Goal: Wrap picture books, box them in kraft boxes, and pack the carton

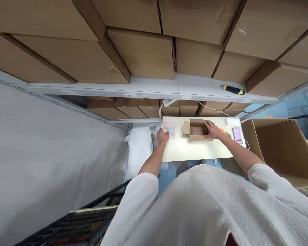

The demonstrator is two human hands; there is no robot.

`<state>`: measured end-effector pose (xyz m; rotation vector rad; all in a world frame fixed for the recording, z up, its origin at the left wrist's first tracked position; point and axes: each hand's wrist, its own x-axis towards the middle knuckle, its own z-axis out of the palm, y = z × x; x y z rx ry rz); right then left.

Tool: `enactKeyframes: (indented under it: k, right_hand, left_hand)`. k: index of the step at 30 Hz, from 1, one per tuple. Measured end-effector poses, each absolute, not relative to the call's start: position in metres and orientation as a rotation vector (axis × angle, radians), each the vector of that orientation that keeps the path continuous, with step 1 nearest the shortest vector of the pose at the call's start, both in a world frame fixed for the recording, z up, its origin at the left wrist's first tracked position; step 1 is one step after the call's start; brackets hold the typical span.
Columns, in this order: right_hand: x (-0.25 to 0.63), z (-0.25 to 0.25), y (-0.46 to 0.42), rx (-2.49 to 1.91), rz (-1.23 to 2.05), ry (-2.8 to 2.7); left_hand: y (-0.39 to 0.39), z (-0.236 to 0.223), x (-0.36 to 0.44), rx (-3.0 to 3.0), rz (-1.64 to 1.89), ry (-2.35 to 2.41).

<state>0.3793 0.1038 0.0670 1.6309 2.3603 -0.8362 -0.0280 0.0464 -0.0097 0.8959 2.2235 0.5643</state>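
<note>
A small open cardboard box lies on the pale tabletop, its left flap sticking out. My right hand grips the box's right end, fingers at the far side and thumb at the near side. At the table's left edge, my left hand is closed on the near left edge of a flat, see-through packet with a pinkish print. Its thumb rests on top; the fingers below are partly hidden. Just right of my right hand sits a roll of tape with an orange part, partly covered by the hand.
A phone and a white box lie at the table's right end. Shelves of cardboard cartons rise ahead, with a yellow-black cutter on the ledge. A big open carton stands right, a white sack left.
</note>
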Motion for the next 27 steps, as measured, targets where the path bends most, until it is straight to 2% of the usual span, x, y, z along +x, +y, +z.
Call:
enactKeyframes:
  k: [4,11,22,27]
  right_hand:
    - [0.383,0.063,0.103,1.594,-0.824,2.386]
    - [0.387,0.059,0.102,1.579,-0.829,2.438]
    - [0.385,0.060,0.098,1.592,-0.810,2.438]
    - [0.385,0.059,0.099,1.579,-0.823,2.449]
  left_hand:
    - [0.056,-0.016,-0.031,0.902,0.259,2.280]
    - [0.069,-0.027,-0.020,0.825,0.155,2.322]
    - [0.065,-0.025,-0.005,0.876,0.244,2.264]
    - [0.065,-0.015,-0.011,0.772,0.400,2.178]
